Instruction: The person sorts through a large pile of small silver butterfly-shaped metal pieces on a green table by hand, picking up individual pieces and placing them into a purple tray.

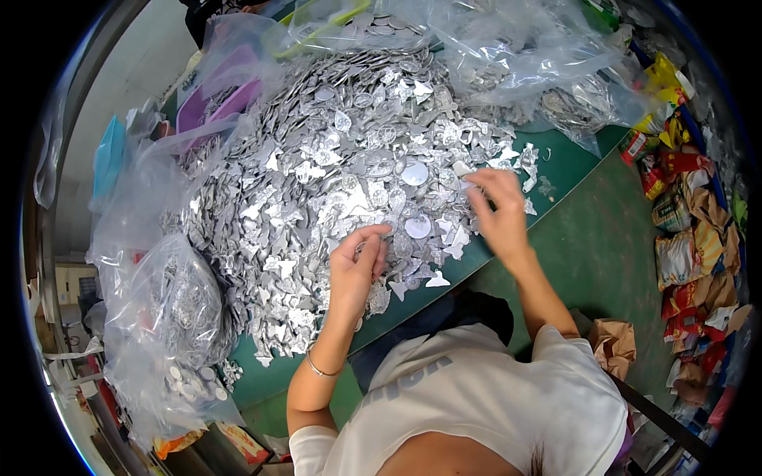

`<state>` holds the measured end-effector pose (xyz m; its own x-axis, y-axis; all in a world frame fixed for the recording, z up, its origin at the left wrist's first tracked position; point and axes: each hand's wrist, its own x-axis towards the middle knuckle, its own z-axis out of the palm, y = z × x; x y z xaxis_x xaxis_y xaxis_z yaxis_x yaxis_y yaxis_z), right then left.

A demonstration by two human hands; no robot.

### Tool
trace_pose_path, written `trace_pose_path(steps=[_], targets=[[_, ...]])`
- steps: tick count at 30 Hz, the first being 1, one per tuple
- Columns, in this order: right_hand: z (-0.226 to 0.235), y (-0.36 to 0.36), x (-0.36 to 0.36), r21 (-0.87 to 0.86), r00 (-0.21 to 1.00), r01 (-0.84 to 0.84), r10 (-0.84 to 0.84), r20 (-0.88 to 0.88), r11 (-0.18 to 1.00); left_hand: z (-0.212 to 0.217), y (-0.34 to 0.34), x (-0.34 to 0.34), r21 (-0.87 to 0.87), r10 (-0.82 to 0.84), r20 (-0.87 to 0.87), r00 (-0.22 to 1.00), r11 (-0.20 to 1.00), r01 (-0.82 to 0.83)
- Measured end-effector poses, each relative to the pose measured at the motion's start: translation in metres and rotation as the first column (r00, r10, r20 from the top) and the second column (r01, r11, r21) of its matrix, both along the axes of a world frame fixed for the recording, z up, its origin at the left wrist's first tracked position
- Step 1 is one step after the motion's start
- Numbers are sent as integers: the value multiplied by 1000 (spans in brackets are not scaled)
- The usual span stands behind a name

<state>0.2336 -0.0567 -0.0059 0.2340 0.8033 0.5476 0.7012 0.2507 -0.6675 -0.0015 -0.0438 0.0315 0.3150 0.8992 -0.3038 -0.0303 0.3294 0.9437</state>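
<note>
A big heap of small flat silver metal pieces [333, 174], round, oval and winged shapes, covers a green table [567, 159]. My left hand [357, 266] is curled at the heap's near edge, fingers closed around a few pieces against the palm. My right hand [496, 210] reaches into the right side of the heap, fingertips pinching at a silver piece near a round disc [414, 173]. A thin bracelet [321, 370] circles my left wrist. I wear a white shirt.
Clear plastic bags of more silver pieces lie at the left [171, 301] and along the far edge [508, 55]. Purple trays [214, 107] sit at the back left. Colourful snack wrappers [690, 238] pile on the floor at right, with a crumpled brown paper bag [613, 343].
</note>
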Motion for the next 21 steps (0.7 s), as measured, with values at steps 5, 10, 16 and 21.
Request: trace_pose_path(steps=[5, 10, 16, 21], targets=[[12, 26, 53, -184, 939, 25, 40, 342, 983, -7, -2, 12, 127, -108, -142, 984, 984, 126], [6, 51, 73, -275, 886, -67, 183, 425, 959, -5, -10, 16, 235, -126, -275, 953, 953, 193], [9, 38, 76, -180, 930, -112, 167, 327, 977, -9, -15, 6, 288, -74, -377, 923, 938, 193], [23, 7, 72, -302, 943, -216, 279, 184, 928, -14, -23, 5, 275, -71, -358, 931, 945, 178]])
